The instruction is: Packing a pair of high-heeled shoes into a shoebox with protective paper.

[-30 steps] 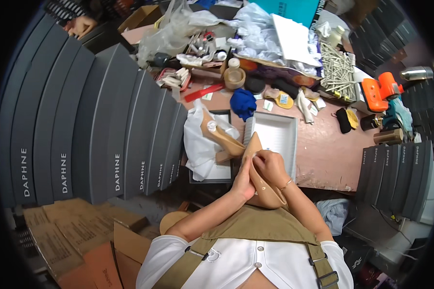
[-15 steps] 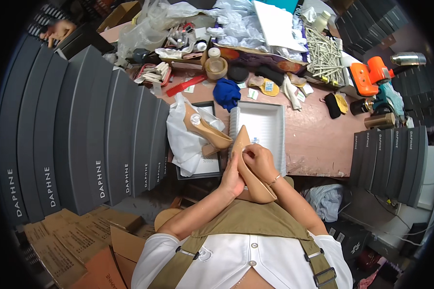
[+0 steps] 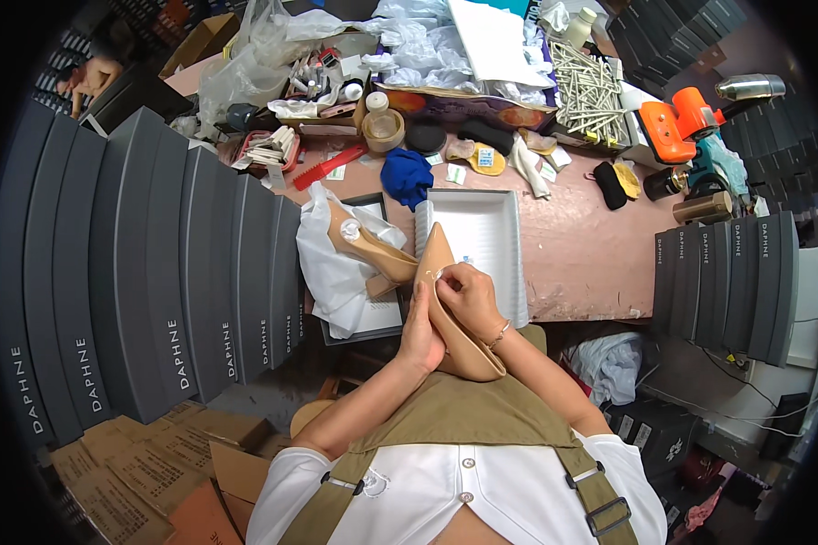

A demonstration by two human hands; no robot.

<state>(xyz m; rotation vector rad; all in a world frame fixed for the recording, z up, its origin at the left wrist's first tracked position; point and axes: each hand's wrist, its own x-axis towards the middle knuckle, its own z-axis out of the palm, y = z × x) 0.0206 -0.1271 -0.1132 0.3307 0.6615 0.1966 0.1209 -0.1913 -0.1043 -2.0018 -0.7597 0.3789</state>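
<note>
A beige pointed high-heel shoe (image 3: 450,327) is held over my lap, toe pointing away from me. My left hand (image 3: 420,338) grips its side from the left. My right hand (image 3: 468,295) rests on its upper edge, fingertips pinched at the toe opening. A second beige shoe (image 3: 365,247) lies on white wrapping paper (image 3: 332,272) in an open dark shoe box (image 3: 370,325). A white box lid (image 3: 482,238) sits just beyond my hands on the pink table (image 3: 577,263).
Tall stacks of dark grey shoe boxes (image 3: 154,272) stand at the left, more at the right (image 3: 732,272). The table's far side holds a blue cloth (image 3: 407,175), a tape roll (image 3: 383,130), an orange tool (image 3: 677,127), crumpled paper and small items. Flattened cardboard (image 3: 145,472) lies lower left.
The view has shifted slightly. Both hands stay on the shoe; my right fingers have moved a little toward the toe opening.
</note>
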